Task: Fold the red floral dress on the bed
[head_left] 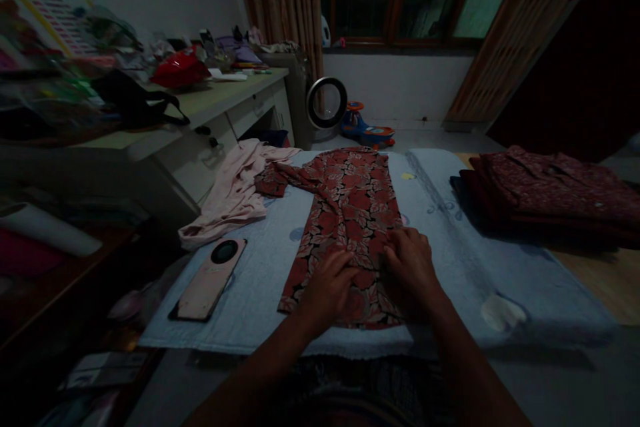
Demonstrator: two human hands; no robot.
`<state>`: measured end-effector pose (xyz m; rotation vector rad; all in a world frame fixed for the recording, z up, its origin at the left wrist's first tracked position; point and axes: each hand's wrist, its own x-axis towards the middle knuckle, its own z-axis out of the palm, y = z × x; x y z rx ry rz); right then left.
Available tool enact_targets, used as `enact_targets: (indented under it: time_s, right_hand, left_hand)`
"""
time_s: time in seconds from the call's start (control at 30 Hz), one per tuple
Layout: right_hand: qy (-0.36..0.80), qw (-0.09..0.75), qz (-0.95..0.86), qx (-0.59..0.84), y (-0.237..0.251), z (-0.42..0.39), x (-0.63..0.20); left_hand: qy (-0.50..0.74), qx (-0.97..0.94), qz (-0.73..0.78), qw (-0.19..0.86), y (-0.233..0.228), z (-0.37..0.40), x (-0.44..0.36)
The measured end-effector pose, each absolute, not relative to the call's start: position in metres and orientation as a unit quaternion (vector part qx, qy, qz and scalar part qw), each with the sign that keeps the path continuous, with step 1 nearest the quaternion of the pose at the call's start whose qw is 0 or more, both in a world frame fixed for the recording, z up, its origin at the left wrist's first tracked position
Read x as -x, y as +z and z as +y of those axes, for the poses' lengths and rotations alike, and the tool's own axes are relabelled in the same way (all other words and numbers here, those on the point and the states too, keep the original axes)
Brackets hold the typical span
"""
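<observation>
Pressing down on a red floral garment point(350, 213) — both hands rest on its near end, where it lies lengthwise on a pale blue towel point(260, 267) that covers the surface. Left hand point(327, 287) lies palm down, fingers loosely curled on the cloth. Right hand point(413, 260) sits just beside it, fingertips bent in at a crease near the garment's right edge; whether cloth is actually pinched there I cannot tell in this dim light.

Handling, judged: thin printed fabric, light and limp, no stiffness of its own — it will sag and wrinkle if lifted by one point. Not fragile, little slip against the towel's nap. Best taken at the edges or corners with both hands spread apart, or slid flat under the palms.

Around it: a pink cloth point(233, 190) touches the garment's far left sleeve; a phone point(210, 280) lies on the towel to the left; a stack of dark red folded garments point(550, 193) sits well apart on the right.
</observation>
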<state>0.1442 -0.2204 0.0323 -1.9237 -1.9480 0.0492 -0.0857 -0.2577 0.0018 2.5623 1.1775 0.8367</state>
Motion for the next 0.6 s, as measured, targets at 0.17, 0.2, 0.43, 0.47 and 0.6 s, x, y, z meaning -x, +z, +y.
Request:
enact_targets:
  time_s: [0.17,0.2,0.43,0.47,0.6]
  right_hand:
    - [0.023,0.214,-0.769,0.602,0.047,-0.186,-0.118]
    - [0.029,0.206,-0.785,0.584,0.051,-0.178,-0.112]
    - [0.072,0.137,-0.858,0.490,0.057,-0.114,-0.070]
    - [0.071,0.133,-0.861,0.486,0.056,-0.105,-0.065]
    - [0.078,0.137,-0.876,0.455,0.046,-0.076,-0.047]
  left_hand:
    - [0.349,-0.821,0.439,0.109,0.032,-0.234,0.118]
    - [0.358,-0.802,0.466,0.105,0.036,-0.223,0.129]
    - [0.316,-0.688,0.653,0.014,0.036,-0.112,0.209]
    - [0.306,-0.675,0.672,0.003,0.036,-0.097,0.215]
    - [0.261,-0.613,0.746,0.013,0.039,-0.047,0.225]
